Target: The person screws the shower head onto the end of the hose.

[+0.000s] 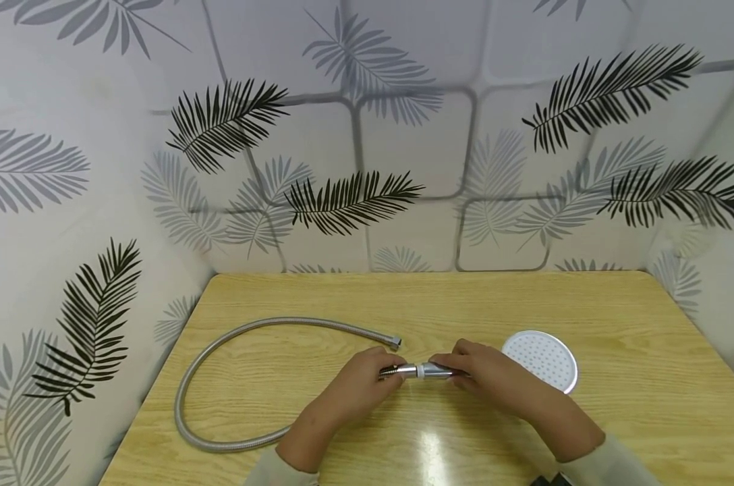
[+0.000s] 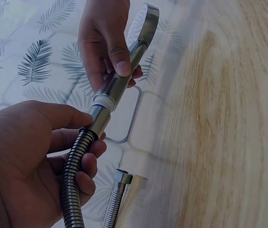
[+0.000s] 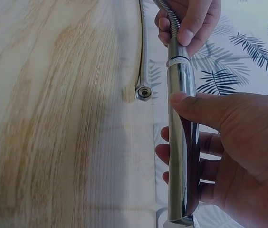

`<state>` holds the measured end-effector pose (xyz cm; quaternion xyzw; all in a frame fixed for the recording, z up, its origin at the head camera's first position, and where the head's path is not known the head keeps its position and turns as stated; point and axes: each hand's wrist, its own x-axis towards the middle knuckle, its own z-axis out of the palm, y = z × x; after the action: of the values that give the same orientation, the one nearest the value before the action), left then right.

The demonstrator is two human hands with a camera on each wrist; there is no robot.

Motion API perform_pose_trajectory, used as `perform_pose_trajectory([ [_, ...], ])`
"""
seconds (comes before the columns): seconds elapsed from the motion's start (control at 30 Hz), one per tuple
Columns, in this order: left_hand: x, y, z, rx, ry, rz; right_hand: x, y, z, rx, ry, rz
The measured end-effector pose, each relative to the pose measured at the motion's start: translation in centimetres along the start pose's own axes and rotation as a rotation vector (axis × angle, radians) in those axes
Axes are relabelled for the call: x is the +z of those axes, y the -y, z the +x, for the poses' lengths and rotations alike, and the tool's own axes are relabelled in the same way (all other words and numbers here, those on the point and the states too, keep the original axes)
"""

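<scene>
Above the table, my left hand (image 1: 367, 379) grips the chrome end of a ribbed metal shower hose (image 2: 74, 175), thumb and index finger at the smooth connector (image 2: 99, 119). The fingers of my right hand (image 1: 491, 374) are wrapped round the chrome handle of a hand shower (image 3: 181, 142). Connector and handle meet end to end in line, with a white threaded collar (image 2: 104, 101) showing between them. To the right, the round white spray face (image 1: 540, 361) with small nozzles points upward. The hose's other end, a hexagonal nut (image 1: 394, 342), lies loose just beyond my left hand.
The hose loops (image 1: 181, 398) over the left part of the wood-grain table (image 1: 464, 297). Walls with a leaf pattern (image 1: 415, 148) stand behind the table and on both sides. Light glares off the tabletop near the front.
</scene>
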<state>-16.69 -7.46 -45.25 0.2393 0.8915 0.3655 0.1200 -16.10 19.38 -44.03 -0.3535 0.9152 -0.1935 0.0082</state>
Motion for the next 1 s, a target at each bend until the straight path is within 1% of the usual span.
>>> perform_pose_trajectory([
  [0.3,-0.05,-0.16,-0.08,-0.001,0.013,-0.004,-0.15,0.05,0.07,-0.015,0.000,0.010],
  [0.7,0.18,-0.09,-0.02,0.013,0.014,-0.008,-0.13,0.06,-0.09,-0.024,-0.012,0.002],
  [1.0,0.11,-0.22,-0.01,0.016,0.016,-0.007,-0.20,0.01,-0.09,-0.014,-0.006,0.012],
])
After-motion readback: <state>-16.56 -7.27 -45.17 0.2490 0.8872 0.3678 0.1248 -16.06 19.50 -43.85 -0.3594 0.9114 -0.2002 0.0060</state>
